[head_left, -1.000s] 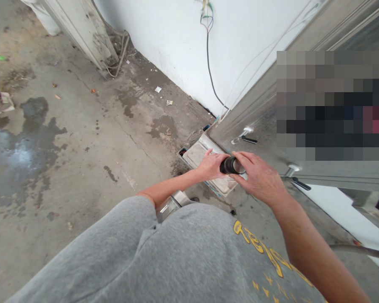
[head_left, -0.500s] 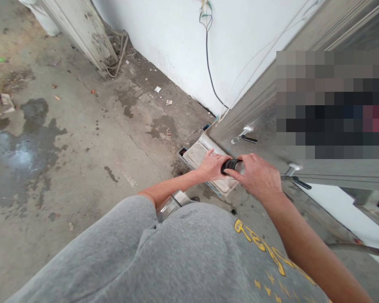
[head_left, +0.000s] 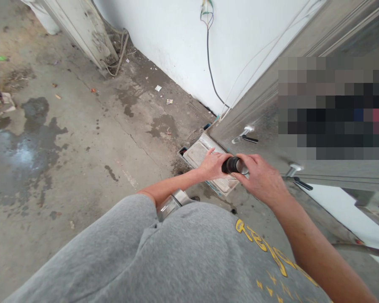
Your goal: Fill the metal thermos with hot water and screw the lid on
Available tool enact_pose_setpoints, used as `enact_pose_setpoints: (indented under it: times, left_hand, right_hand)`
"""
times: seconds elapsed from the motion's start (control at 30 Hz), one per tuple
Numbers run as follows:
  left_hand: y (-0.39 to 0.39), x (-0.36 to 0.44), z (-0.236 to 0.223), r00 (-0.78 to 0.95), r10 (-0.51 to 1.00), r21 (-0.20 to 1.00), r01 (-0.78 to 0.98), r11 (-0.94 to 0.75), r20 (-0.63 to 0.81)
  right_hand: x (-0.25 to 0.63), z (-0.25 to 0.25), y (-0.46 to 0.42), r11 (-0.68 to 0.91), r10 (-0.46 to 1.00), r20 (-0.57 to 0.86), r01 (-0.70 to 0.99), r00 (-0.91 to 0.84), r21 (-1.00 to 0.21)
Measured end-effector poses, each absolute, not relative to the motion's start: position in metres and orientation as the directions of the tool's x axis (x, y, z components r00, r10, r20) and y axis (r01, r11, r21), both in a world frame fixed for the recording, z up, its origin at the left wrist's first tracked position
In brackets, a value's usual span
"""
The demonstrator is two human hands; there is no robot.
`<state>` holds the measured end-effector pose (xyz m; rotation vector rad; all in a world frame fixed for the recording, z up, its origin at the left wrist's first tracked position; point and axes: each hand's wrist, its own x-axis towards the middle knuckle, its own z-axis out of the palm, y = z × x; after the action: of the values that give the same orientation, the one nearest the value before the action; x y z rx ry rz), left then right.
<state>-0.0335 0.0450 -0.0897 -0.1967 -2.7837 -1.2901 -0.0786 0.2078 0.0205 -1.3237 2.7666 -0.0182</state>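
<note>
A small black cylinder with a shiny end (head_left: pixel 234 165) is held between both my hands, at waist height beside a grey metal cabinet (head_left: pixel 268 122). My left hand (head_left: pixel 212 166) wraps its left end with closed fingers. My right hand (head_left: pixel 261 180) grips the right end, fingers curled over the top. A glass jar with a metal rim (head_left: pixel 172 205) is tucked under my left arm against my grey shirt.
The cabinet front carries two taps with black levers (head_left: pixel 246 134) (head_left: pixel 295 174). A dirty white tray (head_left: pixel 205 166) lies on the wet, stained concrete floor below my hands. A black cable (head_left: pixel 210 71) hangs down the white wall. Litter lies at the far left.
My right hand turned on the cylinder's end, fingers shifting over the top and back; the cylinder stayed between both hands. The left hand barely moved.
</note>
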Motion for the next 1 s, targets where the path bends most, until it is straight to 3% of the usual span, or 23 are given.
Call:
enact_pose_setpoints:
  times: [0.13, 0.27, 0.5, 1.0]
  left_hand:
    - [0.046, -0.035, -0.091, -0.989, 0.074, 0.737, 0.144, 0.660, 0.128]
    - [0.045, -0.035, -0.088, -0.990, 0.086, 0.741, 0.138, 0.658, 0.108]
    - [0.045, -0.035, -0.091, -0.987, 0.093, 0.745, 0.157, 0.648, 0.128]
    - [0.044, -0.041, -0.075, -0.992, 0.082, 0.739, 0.123, 0.662, 0.092]
  right_hand:
    - [-0.074, 0.019, 0.199, 0.775, -0.629, -0.065, -0.631, -0.775, 0.022]
    - [-0.073, 0.020, 0.198, 0.843, -0.534, -0.108, -0.538, -0.838, 0.003]
    - [-0.079, 0.023, 0.212, 0.561, -0.828, -0.062, -0.822, -0.557, -0.097]
    - [-0.081, 0.025, 0.208, 0.613, -0.787, -0.002, -0.783, -0.616, -0.104]
